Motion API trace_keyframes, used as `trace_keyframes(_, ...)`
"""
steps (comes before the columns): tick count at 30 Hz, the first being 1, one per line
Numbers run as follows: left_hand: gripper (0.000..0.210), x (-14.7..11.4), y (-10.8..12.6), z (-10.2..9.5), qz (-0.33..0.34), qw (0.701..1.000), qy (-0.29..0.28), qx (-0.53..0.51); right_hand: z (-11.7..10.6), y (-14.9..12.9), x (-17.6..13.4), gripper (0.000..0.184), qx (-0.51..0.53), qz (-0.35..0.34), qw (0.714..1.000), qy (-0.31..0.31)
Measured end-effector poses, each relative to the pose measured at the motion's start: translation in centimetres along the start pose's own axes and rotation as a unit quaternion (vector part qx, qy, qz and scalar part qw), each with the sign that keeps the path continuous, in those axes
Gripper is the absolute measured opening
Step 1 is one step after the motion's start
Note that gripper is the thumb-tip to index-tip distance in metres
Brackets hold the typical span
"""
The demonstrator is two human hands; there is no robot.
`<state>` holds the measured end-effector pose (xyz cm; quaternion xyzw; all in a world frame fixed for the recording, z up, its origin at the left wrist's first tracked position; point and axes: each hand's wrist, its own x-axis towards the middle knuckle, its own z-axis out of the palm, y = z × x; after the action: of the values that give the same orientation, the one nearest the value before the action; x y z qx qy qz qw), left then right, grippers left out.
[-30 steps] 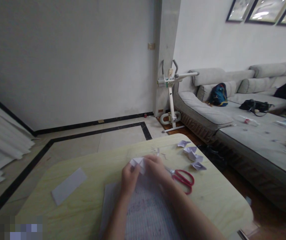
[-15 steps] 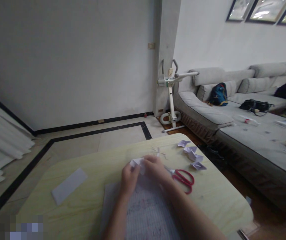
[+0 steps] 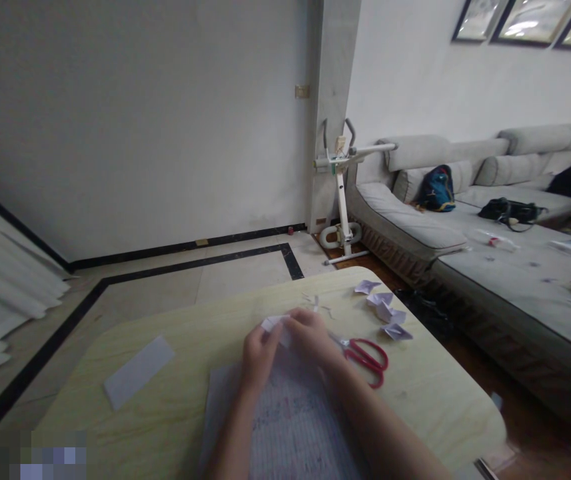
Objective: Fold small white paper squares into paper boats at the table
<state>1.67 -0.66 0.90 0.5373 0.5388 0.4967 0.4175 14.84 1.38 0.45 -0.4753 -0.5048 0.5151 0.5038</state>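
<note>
A small folded piece of white paper (image 3: 274, 323) is pinched between my two hands, above the top edge of a written-on lined sheet (image 3: 290, 420). My left hand (image 3: 259, 350) grips its left side, thumb and fingers closed. From the right, my right hand (image 3: 311, 333) holds the other side, its fingers partly hiding the paper. Red-handled scissors (image 3: 368, 360) lie just right of my right hand, their blades partly behind it. Several folded paper pieces (image 3: 384, 308) sit along the table's right edge. Thin paper scraps (image 3: 316, 305) lie beyond my hands.
A white paper strip (image 3: 138, 371) lies on the left of the pale wooden table (image 3: 175, 427). Beyond the table's right edge stands a grey sofa (image 3: 515, 267) with a blue backpack (image 3: 438, 189) and a black bag (image 3: 511, 211). An exercise machine (image 3: 342, 200) stands near the wall corner.
The folded paper between my fingers has shifted slightly, its visible top now lying flatter. Both hands stay in nearly the same place, and the things on the table have not moved.
</note>
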Motion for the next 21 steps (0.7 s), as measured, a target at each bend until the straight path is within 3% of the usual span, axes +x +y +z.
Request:
trace_keyframes(15,0.034,0.28,-0.49,-0.03,-0.024,1.000,0.013,-0.011,0.03,-0.06,-0.04,0.021,0.041,-0.003,0.999,-0.011)
trace_keyframes(21,0.037,0.27,-0.52,-0.03,-0.020,0.999,-0.009,-0.032,-0.09,0.12,0.12,0.024,0.002,-0.017,1.000,0.020)
